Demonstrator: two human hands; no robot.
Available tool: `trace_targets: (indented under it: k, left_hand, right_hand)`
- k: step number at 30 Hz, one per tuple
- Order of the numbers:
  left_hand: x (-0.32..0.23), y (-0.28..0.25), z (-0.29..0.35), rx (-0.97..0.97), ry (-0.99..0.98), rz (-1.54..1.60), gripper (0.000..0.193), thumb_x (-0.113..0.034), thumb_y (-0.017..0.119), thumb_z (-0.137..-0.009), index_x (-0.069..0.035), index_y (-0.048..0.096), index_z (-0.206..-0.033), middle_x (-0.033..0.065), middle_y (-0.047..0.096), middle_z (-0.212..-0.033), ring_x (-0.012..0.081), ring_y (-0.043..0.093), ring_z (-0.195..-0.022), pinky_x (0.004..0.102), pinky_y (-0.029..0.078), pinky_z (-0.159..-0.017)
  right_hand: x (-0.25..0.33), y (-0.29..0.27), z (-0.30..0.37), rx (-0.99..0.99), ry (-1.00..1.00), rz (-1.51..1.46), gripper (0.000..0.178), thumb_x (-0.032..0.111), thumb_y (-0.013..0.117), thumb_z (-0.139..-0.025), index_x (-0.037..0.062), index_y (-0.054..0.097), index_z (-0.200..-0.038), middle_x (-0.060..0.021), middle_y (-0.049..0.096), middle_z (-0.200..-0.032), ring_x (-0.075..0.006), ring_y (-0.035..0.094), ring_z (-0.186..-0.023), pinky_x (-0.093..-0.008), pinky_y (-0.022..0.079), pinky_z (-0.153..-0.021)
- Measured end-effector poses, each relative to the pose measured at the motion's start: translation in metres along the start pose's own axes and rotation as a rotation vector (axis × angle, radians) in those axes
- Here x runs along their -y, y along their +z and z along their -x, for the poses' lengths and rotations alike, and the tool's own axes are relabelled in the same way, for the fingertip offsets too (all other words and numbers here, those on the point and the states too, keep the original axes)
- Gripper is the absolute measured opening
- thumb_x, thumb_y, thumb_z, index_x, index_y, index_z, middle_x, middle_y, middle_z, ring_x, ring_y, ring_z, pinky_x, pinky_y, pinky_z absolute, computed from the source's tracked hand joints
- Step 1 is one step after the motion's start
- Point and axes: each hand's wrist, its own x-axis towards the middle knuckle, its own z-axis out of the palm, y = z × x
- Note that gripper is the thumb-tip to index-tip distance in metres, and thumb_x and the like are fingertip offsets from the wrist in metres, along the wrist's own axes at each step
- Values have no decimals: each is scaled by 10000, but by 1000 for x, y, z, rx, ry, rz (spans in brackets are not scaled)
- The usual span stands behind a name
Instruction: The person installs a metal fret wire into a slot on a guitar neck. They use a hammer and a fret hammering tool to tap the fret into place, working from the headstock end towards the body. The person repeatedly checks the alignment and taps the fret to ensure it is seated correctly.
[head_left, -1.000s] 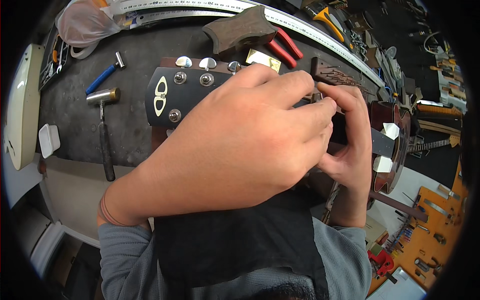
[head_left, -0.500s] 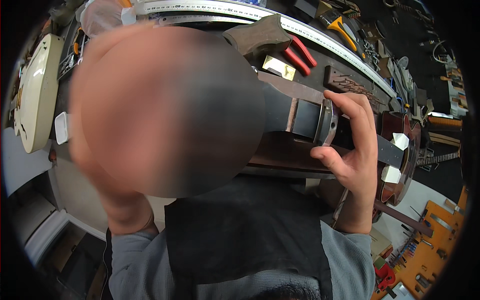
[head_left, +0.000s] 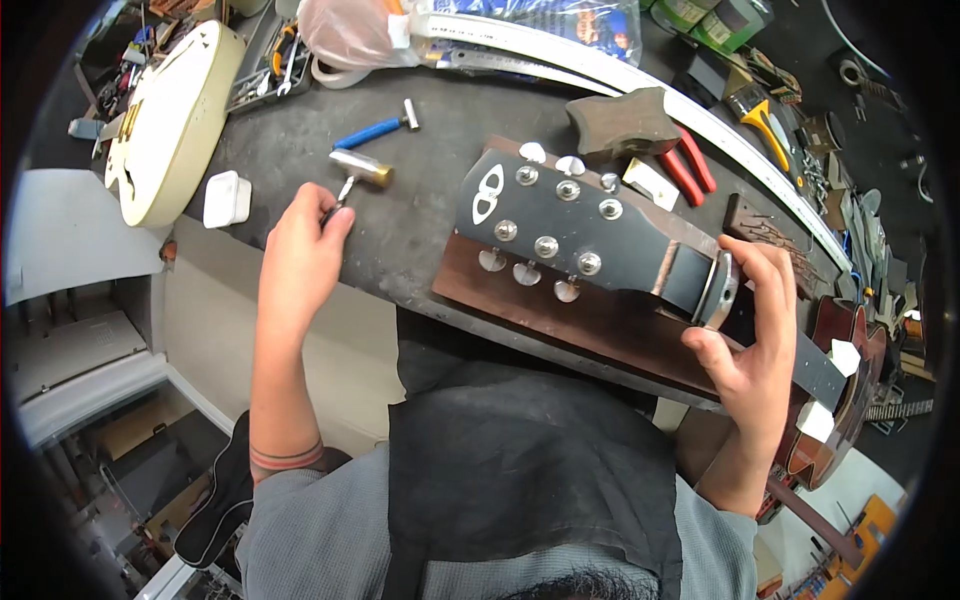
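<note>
My left hand (head_left: 303, 245) is closed round the dark handle of a small hammer (head_left: 352, 166) with a silver and brass-coloured head, low over the bench. My right hand (head_left: 755, 335) grips a curved-edged block (head_left: 719, 290) from both ends, thumb on the near end and fingers on the far one. The block sits across the neck of a guitar, close to its black headstock (head_left: 620, 240). Silver tuning pegs line both edges of the headstock. Beneath it lies a brown wooden board (head_left: 560, 322).
Behind the headstock are a dark shaped wooden block (head_left: 625, 122) and red-handled pliers (head_left: 688, 165). A blue-handled hammer (head_left: 375, 131) and a white plastic tub (head_left: 227, 199) lie left. A cream guitar body (head_left: 180, 120) stands far left. Long steel rulers (head_left: 600, 62) span the back.
My left hand, earlier a large blur close to the camera, is now down by the bench with the hammer. The view has shifted left; my right hand keeps its grip on the block.
</note>
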Motion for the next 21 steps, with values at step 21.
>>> trace_targets:
  k: [21]
  left_hand:
    - [-219,34,3,64,1687,163,337,44,673,-748,-22,759,-1067,125,710,-911,306,722,-833,407,568,-721]
  right_hand:
    - [-4,-5,18,134,241,-133,617,368,987,-763,-1,749,-1198,-217,674,-1384,-425,647,-1284,-502,532,-1060]
